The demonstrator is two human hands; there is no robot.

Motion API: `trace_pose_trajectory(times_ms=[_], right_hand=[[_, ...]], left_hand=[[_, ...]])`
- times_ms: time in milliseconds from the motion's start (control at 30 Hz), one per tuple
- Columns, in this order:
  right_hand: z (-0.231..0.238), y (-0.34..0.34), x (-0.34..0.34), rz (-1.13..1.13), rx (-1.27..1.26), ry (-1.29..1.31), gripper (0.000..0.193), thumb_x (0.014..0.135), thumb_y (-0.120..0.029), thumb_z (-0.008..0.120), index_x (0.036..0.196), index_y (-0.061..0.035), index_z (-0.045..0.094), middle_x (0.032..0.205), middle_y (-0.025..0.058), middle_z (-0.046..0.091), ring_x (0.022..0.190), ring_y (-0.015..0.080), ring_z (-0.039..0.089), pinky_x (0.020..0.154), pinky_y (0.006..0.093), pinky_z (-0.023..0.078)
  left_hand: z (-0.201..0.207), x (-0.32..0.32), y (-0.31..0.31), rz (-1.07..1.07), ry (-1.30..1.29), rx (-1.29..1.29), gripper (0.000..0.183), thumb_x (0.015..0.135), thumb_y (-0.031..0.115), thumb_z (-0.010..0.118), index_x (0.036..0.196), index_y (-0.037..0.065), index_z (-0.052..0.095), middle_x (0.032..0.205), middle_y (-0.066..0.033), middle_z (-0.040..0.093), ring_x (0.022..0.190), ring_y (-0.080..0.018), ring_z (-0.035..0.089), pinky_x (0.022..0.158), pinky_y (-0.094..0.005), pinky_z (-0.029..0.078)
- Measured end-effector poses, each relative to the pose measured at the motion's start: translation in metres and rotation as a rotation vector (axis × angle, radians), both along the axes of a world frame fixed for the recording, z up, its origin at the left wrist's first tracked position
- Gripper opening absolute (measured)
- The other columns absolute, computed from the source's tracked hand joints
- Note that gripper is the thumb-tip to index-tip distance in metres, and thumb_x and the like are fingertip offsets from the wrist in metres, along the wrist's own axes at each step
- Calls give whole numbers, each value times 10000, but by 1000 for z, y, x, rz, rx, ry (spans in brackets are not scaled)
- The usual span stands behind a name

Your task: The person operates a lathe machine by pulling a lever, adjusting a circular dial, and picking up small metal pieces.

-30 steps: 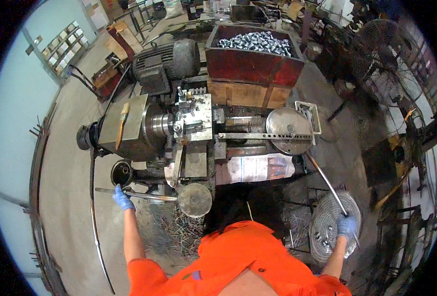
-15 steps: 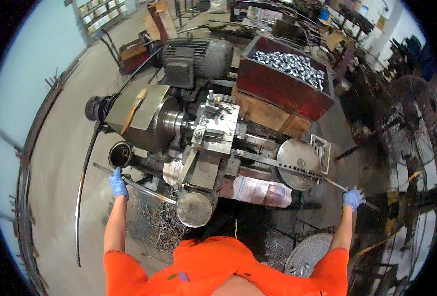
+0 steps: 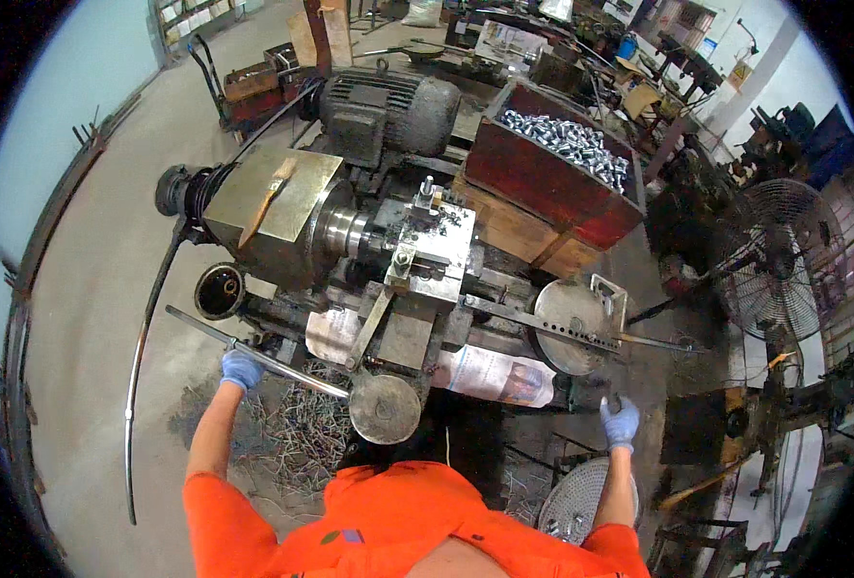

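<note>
Both hands are gloved: my left hand (image 3: 242,370) wraps the steel lever (image 3: 297,371) across the machine's (image 3: 398,335) near left corner. Toward its right end, the perforated arm (image 3: 528,321) crosses the round plate (image 3: 567,303); my right hand (image 3: 621,424), seemingly empty, hovers off the near right corner. I'd judge this lever work; the next move calls for steady left-hand pressure.

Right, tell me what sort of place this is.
Probably a metalworking shop: a greasy machine, a red bin of shiny metal parts, and thin scraps strewn across the floor.
</note>
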State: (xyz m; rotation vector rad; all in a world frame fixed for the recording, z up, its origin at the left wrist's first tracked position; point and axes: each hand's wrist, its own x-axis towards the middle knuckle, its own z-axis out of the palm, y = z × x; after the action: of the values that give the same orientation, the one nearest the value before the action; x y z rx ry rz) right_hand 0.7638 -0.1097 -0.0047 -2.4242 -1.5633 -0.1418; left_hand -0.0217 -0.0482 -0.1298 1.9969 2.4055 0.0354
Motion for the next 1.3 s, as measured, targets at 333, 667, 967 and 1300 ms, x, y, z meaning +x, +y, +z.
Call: trace_pose_trajectory(times_ms=[333,667,967,1300], right_hand=[[-7,-22,-30,5,23,167,346,719,-341,691,795,-3,677,779,157,667,733,283,652,710,337,501],[151,94,-171,424,211,276,288,742,-286,693,783,-4,659,754,157,654,675,242,639,627,324,488],[190,197,-382,1098,413,-27,392,773,-468,577,836,-101,700,777,135,650,789,309,616,808,411,438],[162,236,-451,1136,-168,-212,495,751,-530,522,795,-59,669,774,171,647,770,333,613,802,401,439]], left_hand=[[-96,26,-10,166,19,-221,349,771,422,545,894,124,678,977,-114,651,908,-310,615,784,-423,468],[40,12,-15,6,-186,-247,388,782,440,549,967,114,652,931,-167,641,864,-346,615,744,-437,487],[223,-119,-85,359,-242,571,358,899,376,471,1037,84,624,956,-164,636,869,-297,612,747,-390,471],[213,23,-136,726,45,193,503,780,541,544,996,89,596,844,-168,642,791,-350,618,693,-448,471]])
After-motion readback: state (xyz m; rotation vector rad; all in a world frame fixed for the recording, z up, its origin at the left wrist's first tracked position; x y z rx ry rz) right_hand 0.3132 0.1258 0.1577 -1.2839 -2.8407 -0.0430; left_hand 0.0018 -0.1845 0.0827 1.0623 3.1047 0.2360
